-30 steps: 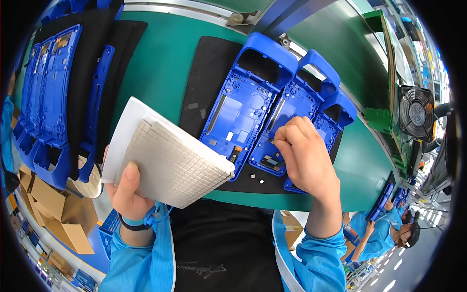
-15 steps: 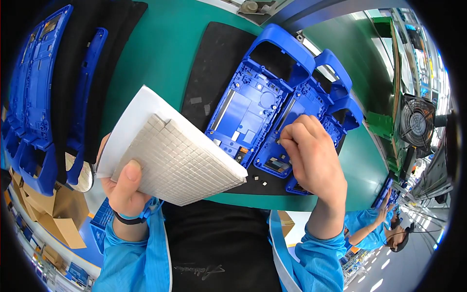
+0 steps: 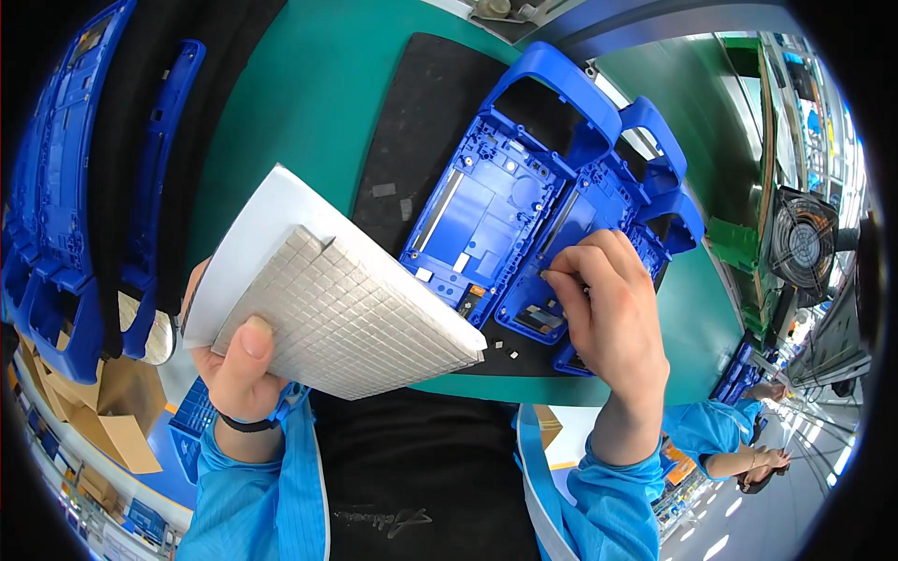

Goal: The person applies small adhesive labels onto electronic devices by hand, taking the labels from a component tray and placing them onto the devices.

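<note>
My left hand (image 3: 245, 369) grips a sheet of small silvery-grey square pads (image 3: 346, 323) on white backing, thumb on top and fingers underneath. One pad's edge stands raised near the sheet's top corner. My right hand (image 3: 613, 313) is closed in a pinch, with a tiny pale piece (image 3: 544, 275) at the fingertips, too small to make out well. It hovers over the middle blue plastic housing (image 3: 572, 220), hiding part of it. To its left lies another blue housing (image 3: 486, 210), open side up, with white patches inside. A third housing (image 3: 681, 232) is partly covered at the right.
The housings rest on a black mat (image 3: 426, 93) over a green table (image 3: 304, 103). Several tiny loose pieces (image 3: 505, 348) lie near its front edge. More blue housings (image 3: 51, 196) stand at the left by cardboard boxes (image 3: 122, 411). A fan (image 3: 803, 238) and a co-worker (image 3: 720, 439) are at the right.
My right hand has shifted slightly right, still pinched over the middle housing. The view has moved a little. The co-worker at the right has changed posture.
</note>
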### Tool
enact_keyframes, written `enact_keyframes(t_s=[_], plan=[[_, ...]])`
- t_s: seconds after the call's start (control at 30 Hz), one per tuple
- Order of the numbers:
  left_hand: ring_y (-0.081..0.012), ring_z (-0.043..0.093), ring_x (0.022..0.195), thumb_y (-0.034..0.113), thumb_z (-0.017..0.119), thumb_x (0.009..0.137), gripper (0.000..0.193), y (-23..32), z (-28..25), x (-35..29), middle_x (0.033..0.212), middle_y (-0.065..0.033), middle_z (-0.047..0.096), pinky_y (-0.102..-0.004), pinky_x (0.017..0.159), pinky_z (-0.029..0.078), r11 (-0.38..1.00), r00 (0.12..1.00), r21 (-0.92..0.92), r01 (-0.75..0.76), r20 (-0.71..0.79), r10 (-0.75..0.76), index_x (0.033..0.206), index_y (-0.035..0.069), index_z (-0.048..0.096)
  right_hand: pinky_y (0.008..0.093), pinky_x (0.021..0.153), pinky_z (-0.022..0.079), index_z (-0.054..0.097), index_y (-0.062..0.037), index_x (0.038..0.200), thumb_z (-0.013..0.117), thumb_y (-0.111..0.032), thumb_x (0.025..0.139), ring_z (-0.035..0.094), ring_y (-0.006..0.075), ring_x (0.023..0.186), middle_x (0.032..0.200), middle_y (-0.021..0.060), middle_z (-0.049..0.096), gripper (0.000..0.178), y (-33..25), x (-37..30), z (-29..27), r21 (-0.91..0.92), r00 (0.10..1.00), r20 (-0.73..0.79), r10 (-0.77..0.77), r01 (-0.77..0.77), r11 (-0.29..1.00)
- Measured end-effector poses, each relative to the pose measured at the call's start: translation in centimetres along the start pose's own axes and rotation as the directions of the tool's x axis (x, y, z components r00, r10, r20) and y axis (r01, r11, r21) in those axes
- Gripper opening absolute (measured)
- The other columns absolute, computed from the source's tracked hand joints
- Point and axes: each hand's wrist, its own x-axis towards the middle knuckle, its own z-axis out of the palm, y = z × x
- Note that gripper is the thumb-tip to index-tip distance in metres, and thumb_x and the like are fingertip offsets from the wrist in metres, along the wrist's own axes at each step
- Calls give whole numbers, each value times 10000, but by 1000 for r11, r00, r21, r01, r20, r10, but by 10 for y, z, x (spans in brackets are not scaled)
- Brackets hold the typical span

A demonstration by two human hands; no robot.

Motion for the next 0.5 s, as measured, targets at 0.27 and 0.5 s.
enact_keyframes(t_s=[0.27,0.5], plan=[[-274,632,1045,294,746,753,690,1,-6,-1,1161,-191,621,-352,887,502,1000,1000,-1,8,0,-8,1312,-2,471,355,632,423,582,12,835,662,64,739,510,282,719,796,110,551,136,1,-3,0,19,998,-21,-65,65,998],[-282,646,1023,276,745,741,686,4,-24,1,1153,-206,621,-391,878,523,992,998,-125,17,-60,-24,1293,-22,468,353,647,428,569,8,845,651,84,713,516,284,747,826,122,544,173,-5,-4,-6,106,997,13,-79,77,991]])
